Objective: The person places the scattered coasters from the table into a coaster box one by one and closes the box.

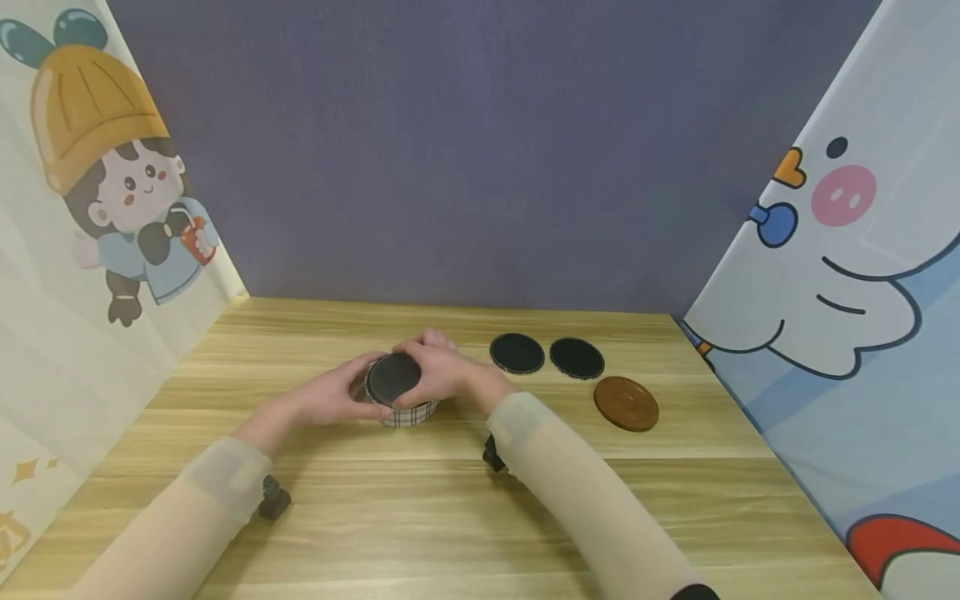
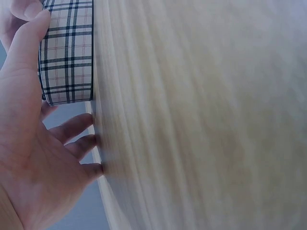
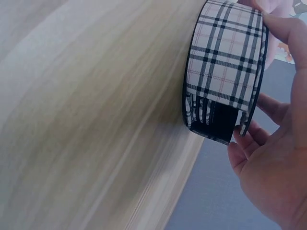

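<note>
A round plaid coaster holder point(image 1: 408, 416) sits on the table in front of me, with a black coaster point(image 1: 393, 380) at its top. My left hand point(image 1: 333, 395) grips the holder's left side, its thumb along the near wall in the left wrist view. From the right, my right hand point(image 1: 438, 372) holds the coaster by its edge between thumb and fingers. An opening in the plaid wall point(image 3: 225, 57) faces the right wrist camera, showing several plaid edges inside. Which fingers touch the coaster and which the holder is partly hidden.
Two more black coasters, a left one point(image 1: 517, 353) and a right one point(image 1: 577, 357), lie flat right of my hands. Nearer me is a brown round lid or disc point(image 1: 626, 404). A grey panel point(image 1: 465, 167) stands behind the wooden table point(image 1: 390, 517).
</note>
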### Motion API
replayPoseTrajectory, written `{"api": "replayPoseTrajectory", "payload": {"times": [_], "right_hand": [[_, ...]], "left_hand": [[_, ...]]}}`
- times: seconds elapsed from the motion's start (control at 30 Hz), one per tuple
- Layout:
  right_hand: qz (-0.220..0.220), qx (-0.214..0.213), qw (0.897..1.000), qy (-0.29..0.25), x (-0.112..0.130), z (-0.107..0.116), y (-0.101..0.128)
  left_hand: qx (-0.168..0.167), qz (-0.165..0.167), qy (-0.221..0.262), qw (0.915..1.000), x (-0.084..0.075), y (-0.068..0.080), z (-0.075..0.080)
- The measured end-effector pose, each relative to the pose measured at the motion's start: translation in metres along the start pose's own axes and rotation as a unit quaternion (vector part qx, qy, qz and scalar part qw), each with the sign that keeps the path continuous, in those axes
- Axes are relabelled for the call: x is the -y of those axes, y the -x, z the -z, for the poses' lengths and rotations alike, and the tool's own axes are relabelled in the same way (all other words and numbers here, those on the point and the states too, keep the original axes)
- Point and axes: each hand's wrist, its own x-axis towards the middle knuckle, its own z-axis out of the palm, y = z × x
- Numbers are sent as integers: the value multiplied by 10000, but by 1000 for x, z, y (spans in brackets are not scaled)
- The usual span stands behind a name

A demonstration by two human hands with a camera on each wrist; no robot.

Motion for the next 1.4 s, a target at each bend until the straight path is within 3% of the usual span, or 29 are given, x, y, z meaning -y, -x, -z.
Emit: {"api": "replayPoseTrajectory", "payload": {"times": [0.4,1.4], "right_hand": [[33,-60,10000,48,0,-3,0],[-24,126,9997,-185,-8,-2,2]], "left_hand": [[-18,159,-204,9997,0,0,1],[37,52,-204,9998,-3,1,1]]}}
